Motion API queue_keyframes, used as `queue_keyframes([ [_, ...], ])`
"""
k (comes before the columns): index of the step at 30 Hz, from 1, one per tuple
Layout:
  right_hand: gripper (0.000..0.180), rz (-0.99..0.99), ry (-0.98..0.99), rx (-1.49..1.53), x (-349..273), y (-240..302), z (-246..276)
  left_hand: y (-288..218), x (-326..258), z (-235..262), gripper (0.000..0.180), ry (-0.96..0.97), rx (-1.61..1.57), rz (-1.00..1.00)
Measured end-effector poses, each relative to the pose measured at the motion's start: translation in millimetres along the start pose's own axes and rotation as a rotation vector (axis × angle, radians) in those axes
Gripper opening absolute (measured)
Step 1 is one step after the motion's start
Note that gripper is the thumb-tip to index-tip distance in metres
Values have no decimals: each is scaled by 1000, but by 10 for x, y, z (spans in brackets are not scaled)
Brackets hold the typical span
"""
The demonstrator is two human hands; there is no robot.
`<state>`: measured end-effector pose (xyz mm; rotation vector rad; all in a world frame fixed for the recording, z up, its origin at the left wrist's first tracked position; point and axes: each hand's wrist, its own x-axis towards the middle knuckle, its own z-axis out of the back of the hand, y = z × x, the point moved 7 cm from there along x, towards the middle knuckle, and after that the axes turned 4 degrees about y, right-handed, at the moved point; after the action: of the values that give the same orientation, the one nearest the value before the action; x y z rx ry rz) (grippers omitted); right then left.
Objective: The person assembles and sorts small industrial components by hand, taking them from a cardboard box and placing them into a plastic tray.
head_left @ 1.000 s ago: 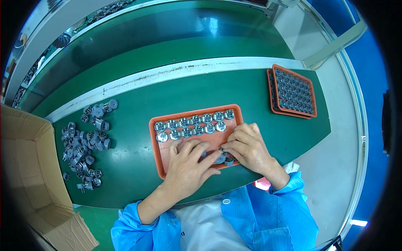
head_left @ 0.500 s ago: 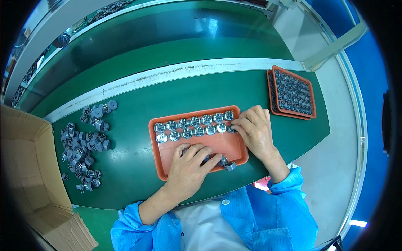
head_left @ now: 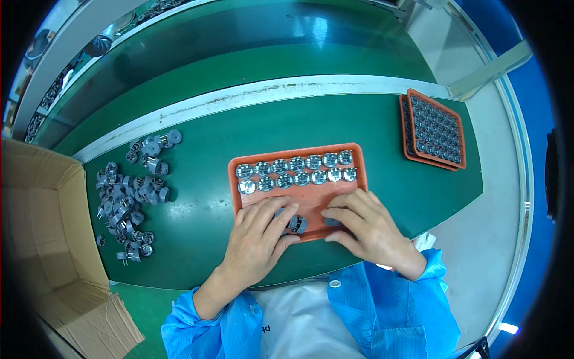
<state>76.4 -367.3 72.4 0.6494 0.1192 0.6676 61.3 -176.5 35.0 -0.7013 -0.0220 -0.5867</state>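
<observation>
An orange tray [head_left: 293, 152] lies on the table in front of me. Along its far side, two rows of small round electronic components [head_left: 302, 178] sit with their shiny faces up. My left hand [head_left: 254, 239] curls over the near-left part of the tray, fingers bent around loose round grey components [head_left: 298, 224], partly hidden beneath them. At the near right of the tray, my right hand [head_left: 371, 230] has its thumb and fingers closed on one grey round component [head_left: 332, 222], mostly covered by the fingers.
Loose grey components [head_left: 122, 206] with metal pins lie heaped on the left of the green table [head_left: 203, 239]. An open cardboard box [head_left: 75, 230] stands beyond them at the left edge. Two stacked orange trays [head_left: 462, 134] of components stand at the far right. A white ledge [head_left: 263, 91] runs behind.
My right hand has left the end of the second row, where a component now sits, and come nearer to take a loose one. The view has shifted slightly.
</observation>
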Motion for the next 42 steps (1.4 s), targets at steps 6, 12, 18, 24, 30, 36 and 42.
queue_keyframes([
  [6,52,158,-35,-44,254,207,-296,60,-124,237,69,-84,-14,94],
  [12,52,172,18,86,448,209,-553,152,-219,231,52,-40,8,96],
  [18,31,95,86,230,493,183,-503,227,-281,214,27,-112,69,24],
  [24,32,227,-90,111,397,240,-432,200,-295,223,24,-284,-23,-65],
  [30,40,354,-332,279,381,425,-348,317,-386,92,72,-314,-712,59],
  [36,37,437,-368,333,419,595,-455,278,-417,-116,57,-54,-1952,547],
  [42,37,330,-364,382,416,540,-444,429,-451,32,43,-236,-1488,449],
])
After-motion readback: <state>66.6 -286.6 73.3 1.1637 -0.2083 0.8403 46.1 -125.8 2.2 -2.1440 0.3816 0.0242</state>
